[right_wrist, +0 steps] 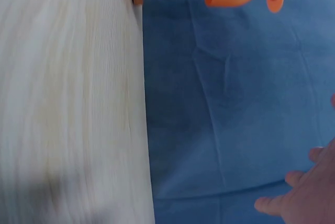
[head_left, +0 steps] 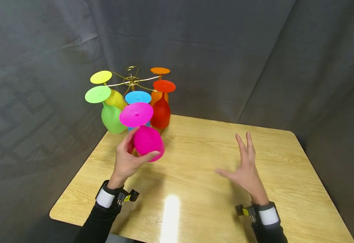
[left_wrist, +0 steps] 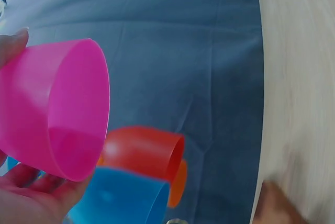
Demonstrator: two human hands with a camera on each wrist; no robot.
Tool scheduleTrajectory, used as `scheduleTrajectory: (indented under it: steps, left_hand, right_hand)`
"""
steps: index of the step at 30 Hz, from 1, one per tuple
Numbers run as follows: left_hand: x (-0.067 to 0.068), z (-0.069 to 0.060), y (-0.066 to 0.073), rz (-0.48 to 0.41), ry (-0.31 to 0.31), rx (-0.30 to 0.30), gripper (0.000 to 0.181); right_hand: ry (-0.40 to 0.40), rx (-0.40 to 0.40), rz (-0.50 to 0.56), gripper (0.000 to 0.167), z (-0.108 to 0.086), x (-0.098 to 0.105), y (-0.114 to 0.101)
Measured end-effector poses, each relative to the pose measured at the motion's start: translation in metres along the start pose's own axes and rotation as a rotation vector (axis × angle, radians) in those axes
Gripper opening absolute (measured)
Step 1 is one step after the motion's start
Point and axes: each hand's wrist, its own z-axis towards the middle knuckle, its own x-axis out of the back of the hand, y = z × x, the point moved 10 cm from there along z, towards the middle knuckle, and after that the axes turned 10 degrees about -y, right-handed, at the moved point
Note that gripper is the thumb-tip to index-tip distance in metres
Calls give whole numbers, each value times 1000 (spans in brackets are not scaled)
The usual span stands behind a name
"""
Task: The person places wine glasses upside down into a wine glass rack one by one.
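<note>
My left hand [head_left: 127, 162] grips the bowl of a magenta plastic goblet [head_left: 148, 143], thumb on the near side. The goblet is upside down and slightly tilted, foot uppermost; the left wrist view shows its open rim. Directly behind it is a blue goblet [head_left: 138, 97], mostly hidden. A gold wire rack [head_left: 131, 81] with curved arms holds goblets by their feet, bowls downward. Whether the magenta one touches the rack, I cannot tell. Over the table to the right, my right hand [head_left: 246, 170] is raised with fingers spread and nothing held.
Green [head_left: 113, 118] and yellow [head_left: 101, 77] goblets hang on the rack's left side. Red [head_left: 161, 114] and orange [head_left: 160, 70] ones hang on its right. Everything is above a light wooden table [head_left: 201, 145], with dark cloth [head_left: 201, 57] behind and at the sides.
</note>
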Motion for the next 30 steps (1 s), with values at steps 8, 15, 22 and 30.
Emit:
scheduleTrajectory:
  steps: [8, 15, 22, 30]
  left_hand:
    - [43, -5, 17, -5, 75, -117, 86]
    - [82, -14, 30, -8, 159, -197, 87]
    - [127, -22, 35, 40, 281, -210, 88]
    - [159, -24, 57, 118, 435, -176, 74]
  right_hand:
    - [8, -16, -18, 132, 0, 13, 11]
    - [23, -52, 30, 128, -4, 15, 20]
    - [46, -73, 88, 126, -13, 19, 27]
    - [62, -52, 108, 126, -17, 23, 30]
